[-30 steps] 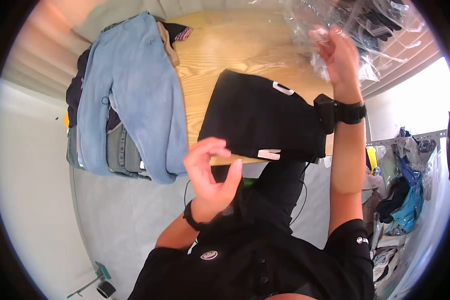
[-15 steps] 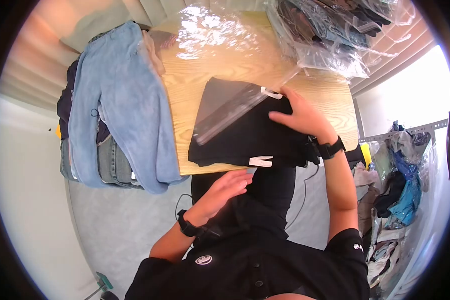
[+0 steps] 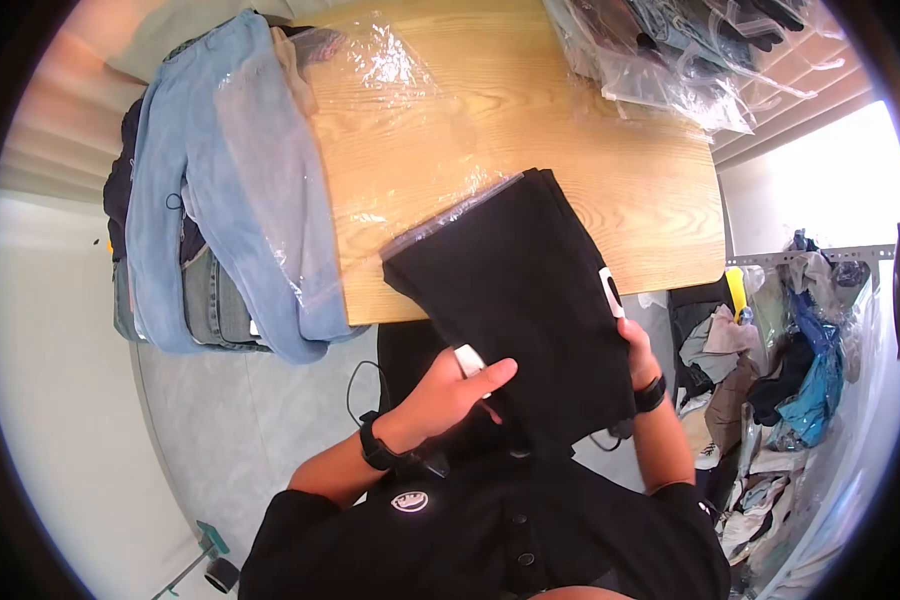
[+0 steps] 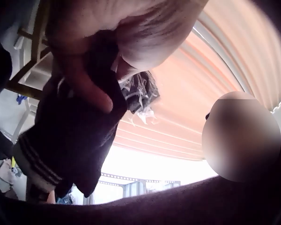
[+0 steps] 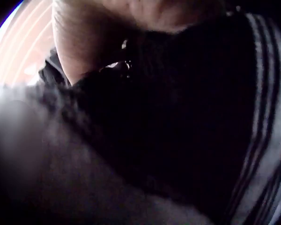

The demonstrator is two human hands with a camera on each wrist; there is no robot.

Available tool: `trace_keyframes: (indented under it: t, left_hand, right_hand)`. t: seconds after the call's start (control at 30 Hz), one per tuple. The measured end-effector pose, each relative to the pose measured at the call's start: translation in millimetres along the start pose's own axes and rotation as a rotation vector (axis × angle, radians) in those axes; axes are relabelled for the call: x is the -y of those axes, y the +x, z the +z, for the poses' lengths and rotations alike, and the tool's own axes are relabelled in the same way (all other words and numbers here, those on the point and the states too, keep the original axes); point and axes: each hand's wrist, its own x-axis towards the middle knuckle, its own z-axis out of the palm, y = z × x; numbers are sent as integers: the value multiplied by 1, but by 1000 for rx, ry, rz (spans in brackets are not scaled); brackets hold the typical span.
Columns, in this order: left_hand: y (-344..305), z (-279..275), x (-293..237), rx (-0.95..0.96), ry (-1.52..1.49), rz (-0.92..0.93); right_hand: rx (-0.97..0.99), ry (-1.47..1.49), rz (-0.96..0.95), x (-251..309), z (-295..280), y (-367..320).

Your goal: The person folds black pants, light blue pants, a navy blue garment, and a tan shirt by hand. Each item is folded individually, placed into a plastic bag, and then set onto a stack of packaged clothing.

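Note:
A folded black garment [image 3: 530, 290] with white print is held by both hands, tilted over the table's near edge. My left hand [image 3: 450, 395] grips its near left side, thumb on top. On the right side, my right hand [image 3: 638, 350] holds the edge beside a white printed patch. Pale stripes run along the dark cloth [image 4: 75, 131] in the left wrist view, and similar striped trim [image 5: 267, 93] shows in the right wrist view. A clear plastic bag [image 3: 385, 65] lies flat beyond the garment, its near edge right at the garment's far edge.
Light blue sweatpants [image 3: 220, 170] top a clothes pile at the left, partly under the clear bag. Several plastic-wrapped garments [image 3: 670, 85] lie at the wooden table's [image 3: 610, 190] far right. A rack with more clothes [image 3: 810, 360] stands at the right.
The clear bag has come down onto the table and the pile's edge. Both hands have taken hold of the black garment, lifted its near part and turned it toward the body.

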Motion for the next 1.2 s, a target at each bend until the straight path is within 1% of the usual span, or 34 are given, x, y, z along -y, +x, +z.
trace_keyframes:
  t: [0.07,0.1,0.13,0.2,0.23,0.27,0.33,0.4,0.43,0.47,0.5,0.53,0.57,0.6,0.63,0.67,0.7,0.73,0.8,0.83,0.87,0.93,1.0,1.03,1.1,1.13,1.2]
  left_hand:
    - [-5,10,-19,133,147,-205]
    - [-12,18,-24,101,351,-100]
    - [-16,17,-48,280,830,12]
    - [-24,5,-93,578,1036,-15]
    - [-30,-5,-106,523,943,17]
    - [-34,-15,-116,469,852,51]
    - [-24,-41,-125,63,1200,405]
    - [-8,-55,-124,-309,1744,614]
    - [0,-68,-121,-313,1747,616]
    - [7,-84,-116,-391,1844,678]
    - [13,-97,-111,-468,1939,740]
    - [18,-105,-107,-466,1940,743]
    - [21,-112,-102,-497,1989,727]
    - [23,-115,-101,-529,2039,711]
    - [23,-112,-102,-527,2042,709]
    - [21,-108,-104,-524,1928,691]
    - [20,-106,-105,-523,1815,673]
    - [20,-106,-106,-529,1818,673]
    - [19,-106,-107,-640,1729,737]
    - [18,-102,-107,-641,1732,735]
    - [17,-95,-108,-640,1687,752]
    - [13,-83,-109,-638,1641,768]
    - [10,-73,-108,-589,1543,830]
    - [8,-70,-108,-588,1541,825]
    - [6,-65,-109,-544,1583,920]
    - [6,-64,-108,-545,1581,918]
    - [9,-64,-107,-557,1489,907]
  right_hand:
    - [49,282,-183,-18,19,1]
    - [5,372,-165,-30,12,-2]
    - [9,370,-164,-29,17,-3]
    - [93,359,-361,-29,35,-6]
    - [96,360,-353,-30,33,-7]
    - [111,379,-341,-14,44,25]
    - [139,420,-317,-19,32,8]
    - [168,456,-298,-24,28,2]
    - [183,473,-290,-22,29,6]
    - [198,489,-284,-26,25,-1]
    - [211,505,-278,-35,49,21]
    - [222,524,-274,-40,45,11]
    - [232,545,-268,-23,32,14]
    - [242,566,-263,-39,61,35]
    - [253,588,-255,-38,57,32]
    - [265,608,-245,-39,64,43]
    - [280,627,-235,-45,65,41]
    - [296,645,-224,-56,67,35]
    - [323,686,-205,-61,63,30]
    - [335,707,-196,-56,63,37]
    - [346,728,-189,-48,50,32]
    - [366,768,-173,-56,53,32]
    - [380,809,-157,-51,54,42]
    - [385,828,-147,-43,61,59]
    - [398,864,-128,-35,62,73]
    - [405,882,-118,-35,47,51]
    - [425,916,-102,-39,43,49]
